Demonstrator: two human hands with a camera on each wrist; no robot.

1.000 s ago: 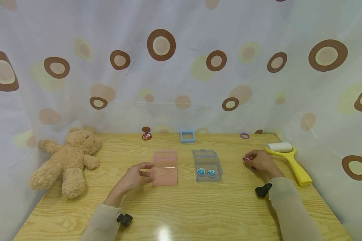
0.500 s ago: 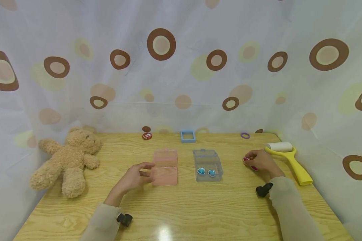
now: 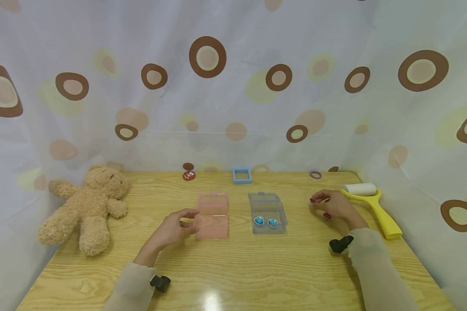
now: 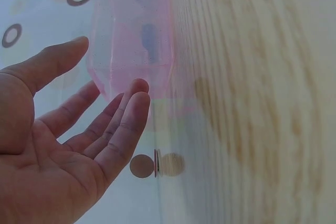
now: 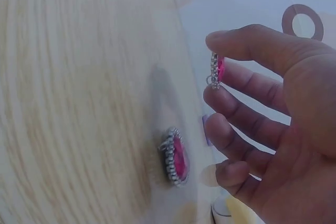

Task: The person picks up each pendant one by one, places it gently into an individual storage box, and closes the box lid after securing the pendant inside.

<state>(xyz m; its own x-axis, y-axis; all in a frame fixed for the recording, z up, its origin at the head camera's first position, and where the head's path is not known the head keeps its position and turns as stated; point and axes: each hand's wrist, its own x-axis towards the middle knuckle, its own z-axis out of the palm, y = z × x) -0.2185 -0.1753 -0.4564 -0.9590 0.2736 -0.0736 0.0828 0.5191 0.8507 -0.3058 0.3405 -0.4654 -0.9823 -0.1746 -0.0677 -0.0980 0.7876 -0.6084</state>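
My left hand (image 3: 187, 219) lies beside the left edge of a translucent pink box (image 3: 212, 216). Its straight fingers (image 4: 128, 114) touch the corner of the pink box (image 4: 131, 40), and the thumb stays apart. My right hand (image 3: 319, 201) is raised a little off the table and pinches a pink gem (image 5: 217, 69) between thumb and index finger. A second pink gem (image 5: 176, 156) lies on the wood just under that hand, seen also as the second gem (image 3: 327, 216) in the head view. Between the hands stands a clear blue box (image 3: 267, 205) with two blue gems (image 3: 265, 221) inside.
A teddy bear (image 3: 85, 207) lies at the left of the wooden table (image 3: 233, 268). A yellow lint roller (image 3: 369, 203) lies at the right edge. Along the back are a red round piece (image 3: 189, 175), a blue square frame (image 3: 242, 176) and a purple ring (image 3: 315, 175). Dotted curtains enclose the table.
My right hand has lifted slightly with a pink gem pinched in it. The left hand and both boxes have not moved.
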